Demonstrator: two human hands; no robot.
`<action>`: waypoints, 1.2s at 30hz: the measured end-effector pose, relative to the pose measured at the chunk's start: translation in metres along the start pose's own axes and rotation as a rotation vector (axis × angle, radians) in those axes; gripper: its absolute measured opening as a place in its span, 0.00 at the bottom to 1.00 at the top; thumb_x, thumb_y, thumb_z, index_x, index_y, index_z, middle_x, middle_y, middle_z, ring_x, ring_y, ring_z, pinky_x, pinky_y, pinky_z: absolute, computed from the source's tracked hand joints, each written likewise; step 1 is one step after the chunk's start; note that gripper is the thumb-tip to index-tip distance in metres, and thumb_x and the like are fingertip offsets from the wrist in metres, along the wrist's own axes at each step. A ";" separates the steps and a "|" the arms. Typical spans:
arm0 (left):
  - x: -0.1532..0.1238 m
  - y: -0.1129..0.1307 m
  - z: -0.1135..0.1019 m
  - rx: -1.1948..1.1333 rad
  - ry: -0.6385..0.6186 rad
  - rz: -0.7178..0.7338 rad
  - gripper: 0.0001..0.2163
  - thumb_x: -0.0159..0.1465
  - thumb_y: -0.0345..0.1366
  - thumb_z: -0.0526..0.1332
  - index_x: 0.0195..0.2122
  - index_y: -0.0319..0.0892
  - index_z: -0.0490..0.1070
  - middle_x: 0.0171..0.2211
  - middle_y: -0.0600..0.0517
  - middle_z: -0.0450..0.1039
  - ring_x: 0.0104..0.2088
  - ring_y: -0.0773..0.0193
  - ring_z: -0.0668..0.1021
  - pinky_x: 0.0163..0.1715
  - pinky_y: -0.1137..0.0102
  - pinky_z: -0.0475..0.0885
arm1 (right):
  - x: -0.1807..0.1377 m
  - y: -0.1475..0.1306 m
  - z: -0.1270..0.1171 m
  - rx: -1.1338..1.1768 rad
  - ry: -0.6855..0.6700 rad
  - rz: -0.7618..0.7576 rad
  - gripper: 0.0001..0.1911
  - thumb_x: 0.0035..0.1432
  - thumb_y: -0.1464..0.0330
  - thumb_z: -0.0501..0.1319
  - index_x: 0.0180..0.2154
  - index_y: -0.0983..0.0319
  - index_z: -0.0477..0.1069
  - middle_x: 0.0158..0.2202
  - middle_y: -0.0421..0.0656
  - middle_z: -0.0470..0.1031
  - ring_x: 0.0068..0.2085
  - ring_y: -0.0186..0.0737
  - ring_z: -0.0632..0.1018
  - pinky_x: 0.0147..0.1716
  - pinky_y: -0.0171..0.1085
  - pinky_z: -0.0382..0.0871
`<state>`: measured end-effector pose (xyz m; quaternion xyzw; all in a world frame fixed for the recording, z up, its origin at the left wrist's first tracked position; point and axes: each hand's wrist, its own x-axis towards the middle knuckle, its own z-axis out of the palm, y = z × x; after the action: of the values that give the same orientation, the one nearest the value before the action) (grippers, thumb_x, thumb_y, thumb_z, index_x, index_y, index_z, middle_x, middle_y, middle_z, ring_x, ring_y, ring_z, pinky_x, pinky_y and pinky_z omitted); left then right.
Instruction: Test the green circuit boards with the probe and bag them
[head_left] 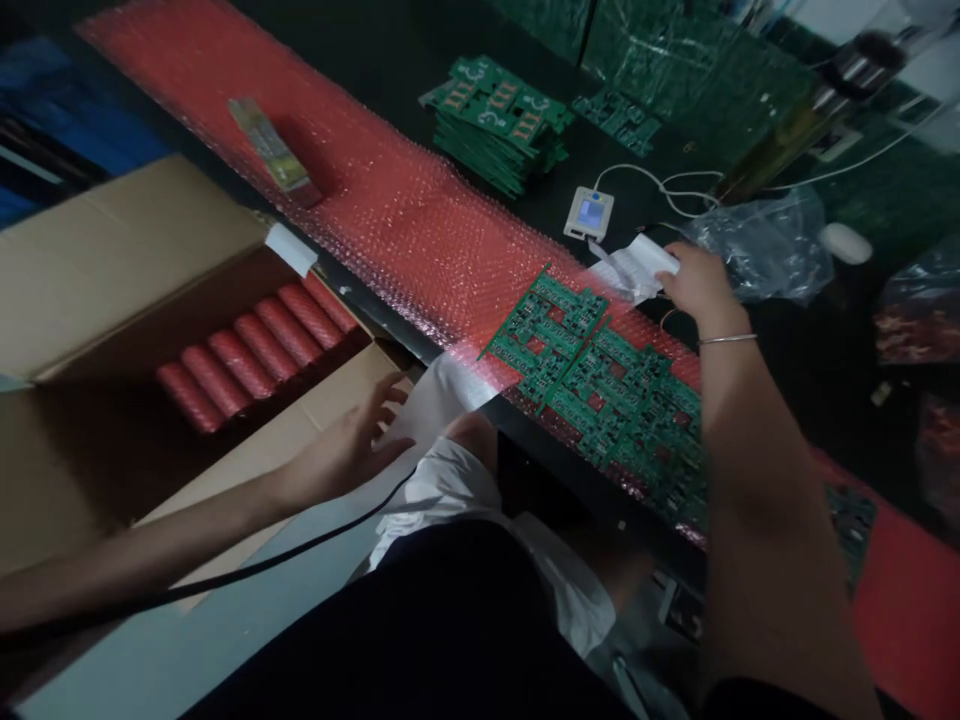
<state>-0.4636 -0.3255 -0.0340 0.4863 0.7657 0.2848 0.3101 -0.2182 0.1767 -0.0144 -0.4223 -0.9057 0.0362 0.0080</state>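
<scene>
My right hand (701, 285) is closed on a crumpled whitish sheet (637, 268) beyond the green circuit boards (551, 335). The boards lie side by side in a row on a long strip of red bubble wrap (375, 210). My left hand (352, 445) is over the near flap of a cardboard box, fingers apart and nothing in them. Near its fingertips a translucent pale sheet (450, 385) hangs at the table edge; I cannot tell whether it joins the whitish one. My right forearm hides part of the board row.
The open cardboard box (112, 225) holds several red bubble-wrapped rolls (244, 360). A tape-like block (274, 150) sits on the bubble wrap. Behind are a stack of green boards (495, 120), a small white device (589, 212) with a cable, and clear plastic bags (765, 245).
</scene>
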 end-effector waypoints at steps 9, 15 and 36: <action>-0.002 0.015 0.080 -0.597 -0.561 -0.291 0.24 0.60 0.55 0.72 0.47 0.40 0.76 0.42 0.48 0.83 0.43 0.57 0.83 0.46 0.66 0.78 | -0.018 0.020 -0.029 -0.103 -0.114 0.174 0.27 0.71 0.74 0.65 0.67 0.75 0.69 0.61 0.70 0.76 0.62 0.51 0.78 0.54 0.47 0.62; 0.010 0.033 0.144 -0.701 -0.877 -0.262 0.26 0.57 0.60 0.73 0.40 0.41 0.80 0.41 0.48 0.85 0.44 0.55 0.83 0.48 0.66 0.77 | -0.034 0.058 -0.042 -0.168 -0.157 0.280 0.27 0.68 0.77 0.67 0.66 0.73 0.71 0.60 0.72 0.76 0.66 0.59 0.76 0.52 0.49 0.63; 0.028 0.063 0.189 -0.346 -1.128 -0.098 0.23 0.55 0.58 0.69 0.28 0.39 0.77 0.28 0.52 0.76 0.31 0.61 0.75 0.31 0.72 0.66 | -0.064 0.080 -0.030 -0.086 -0.080 0.190 0.31 0.74 0.70 0.60 0.72 0.75 0.60 0.67 0.68 0.69 0.70 0.57 0.70 0.62 0.48 0.61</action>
<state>-0.2951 -0.2510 -0.1149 0.4691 0.4465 0.0884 0.7568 -0.1149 0.1804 0.0109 -0.5043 -0.8620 0.0145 -0.0497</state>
